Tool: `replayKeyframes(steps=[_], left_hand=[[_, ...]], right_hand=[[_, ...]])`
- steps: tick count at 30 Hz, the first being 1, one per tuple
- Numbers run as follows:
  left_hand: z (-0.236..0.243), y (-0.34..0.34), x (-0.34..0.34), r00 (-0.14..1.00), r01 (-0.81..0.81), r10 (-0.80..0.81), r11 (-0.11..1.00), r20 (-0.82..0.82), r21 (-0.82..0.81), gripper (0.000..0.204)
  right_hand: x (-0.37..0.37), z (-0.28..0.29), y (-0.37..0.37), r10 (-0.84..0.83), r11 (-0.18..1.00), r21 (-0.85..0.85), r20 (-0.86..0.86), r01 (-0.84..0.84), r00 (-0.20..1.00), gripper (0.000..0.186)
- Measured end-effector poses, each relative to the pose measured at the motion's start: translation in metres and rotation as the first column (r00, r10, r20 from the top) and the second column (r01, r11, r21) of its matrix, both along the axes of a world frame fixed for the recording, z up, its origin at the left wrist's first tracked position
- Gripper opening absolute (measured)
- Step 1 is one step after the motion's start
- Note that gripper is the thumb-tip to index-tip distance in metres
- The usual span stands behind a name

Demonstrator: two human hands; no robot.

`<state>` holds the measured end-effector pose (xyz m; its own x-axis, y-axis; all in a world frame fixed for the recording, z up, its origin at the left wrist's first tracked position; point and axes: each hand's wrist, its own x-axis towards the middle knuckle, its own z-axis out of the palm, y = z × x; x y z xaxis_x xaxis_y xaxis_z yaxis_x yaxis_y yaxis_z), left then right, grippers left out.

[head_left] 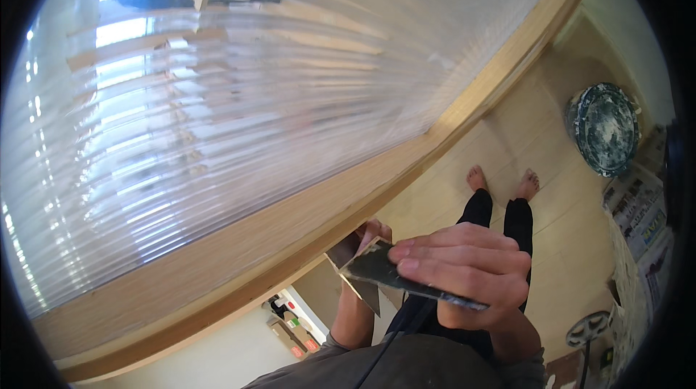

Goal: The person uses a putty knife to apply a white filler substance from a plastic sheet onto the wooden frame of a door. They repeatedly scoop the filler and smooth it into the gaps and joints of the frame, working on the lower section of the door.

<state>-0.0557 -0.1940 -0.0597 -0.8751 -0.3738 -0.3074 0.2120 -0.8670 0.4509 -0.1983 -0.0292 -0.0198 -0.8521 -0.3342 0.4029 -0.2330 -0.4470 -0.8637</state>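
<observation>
Room: pale plank floor [562,244], and above it a large ribbed translucent panel [239,135] in a wooden frame [239,258], slanting across my view. A smeared green-and-white round tub [607,130] sits toward the far right.

My right hand [471,258] grasps a dark flat plate [373,264], fingers on top; its long axis runs from lower right to upper left, the far end aimed toward the frame and overlapping a thin plate [368,293]. My left hand [374,229], nearer the frame, appears to grip that thin plate, which stands edge-on just below the wood.

Hard to read: most of the left hand is covered; contact between plates, or with the frame, cannot be confirmed. The panel blurs whatever lies behind.
</observation>
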Motion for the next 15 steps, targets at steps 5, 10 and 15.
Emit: replayKeyframes(steps=[5,10,15], left_hand=[[-0.001,-0.001,0.007,0.997,-0.064,0.067,0.995,0.043,-0.070,0.036],[-0.024,-0.016,0.032,1.000,-0.013,0.013,1.000,-0.011,0.005,0.036],[-0.012,-0.004,0.013,1.000,-0.014,0.014,1.000,0.014,-0.019,0.035]], right_hand=[[0.003,-0.008,0.001,-0.025,0.999,0.030,0.061,0.023,0.998,0.035],[0.001,-0.024,0.003,-0.034,0.998,0.062,0.103,0.027,0.994,0.038],[0.000,-0.024,-0.003,-0.031,0.996,0.087,0.020,0.029,0.999,0.040]])
